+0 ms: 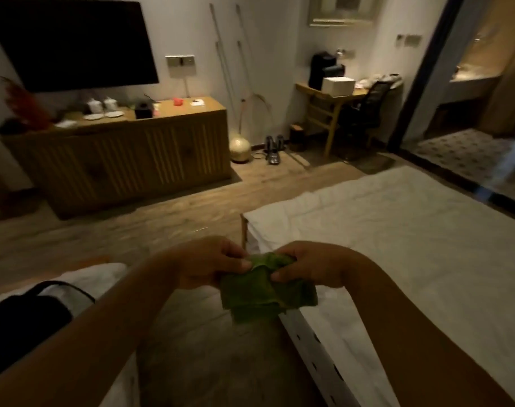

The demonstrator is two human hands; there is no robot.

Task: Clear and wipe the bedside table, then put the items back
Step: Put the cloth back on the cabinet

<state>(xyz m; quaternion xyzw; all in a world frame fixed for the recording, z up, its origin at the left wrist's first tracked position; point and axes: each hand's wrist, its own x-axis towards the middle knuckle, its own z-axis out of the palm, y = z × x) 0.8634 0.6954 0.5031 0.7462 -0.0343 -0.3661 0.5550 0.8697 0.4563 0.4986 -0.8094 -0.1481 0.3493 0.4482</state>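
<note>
Your two hands meet low in the middle of the view, at about 6 o'clock, and between them they hold a green cloth (262,286). Your left hand (209,265) has its grip clenched on the cloth's upper left edge, thumb on top and fingers curled behind it. Your right hand (312,265) pinches the upper right edge the same way, thumb pressed onto the fabric. The cloth is bunched where the hands meet and hangs down in loose folds below them, clear of the floor. It hangs above the gap between two beds: a white bed (397,245) spreads out toward 3 o'clock, its corner just beyond your right hand, and the edge of another white bed (103,271) shows at 8 o'clock with a dark bag (24,315) lying on it. The wooden floor (133,224) runs across the middle of the room. At 10 o'clock a long wooden cabinet (127,151) stands against the wall under a dark television (71,42); cups, plates, a black box and a small red thing sit on its top, too blurred to tell more. At 1 o'clock a small table (317,95) carries a white box (338,83) and a black machine (323,69), with a black chair (367,107) drawn up to it. The bedside table itself is not something you can pick out here.
</note>
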